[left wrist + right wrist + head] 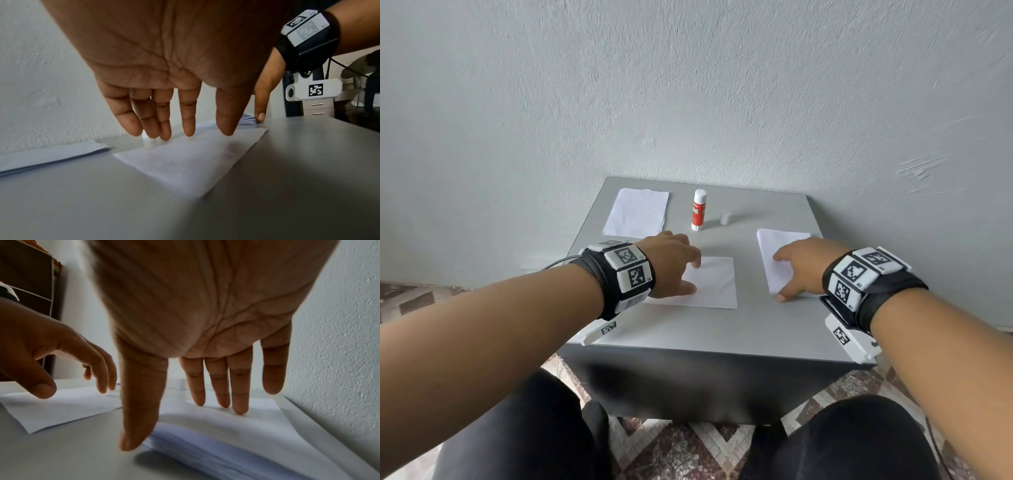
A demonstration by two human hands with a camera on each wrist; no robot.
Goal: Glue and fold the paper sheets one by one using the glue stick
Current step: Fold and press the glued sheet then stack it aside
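Fingers [188, 116] above single sheet [185, 162]

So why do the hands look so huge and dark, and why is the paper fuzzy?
Left wrist view: the left hand is close to the wide lens, shading the sheet. Right wrist view: the right hand blocks the light and the paper stack blurs. Head view: the wall bends outward.

Around my work surface: grey table [722, 329], rough wall, patterned floor.
I see the table pushed against a pale textured wall [688, 85]. Below lies a tiled floor [702, 452] with brown and cream zigzags. Off to one side I make out a drawer unit [317, 108] with metal handles, and dark wooden shelving [28, 280].
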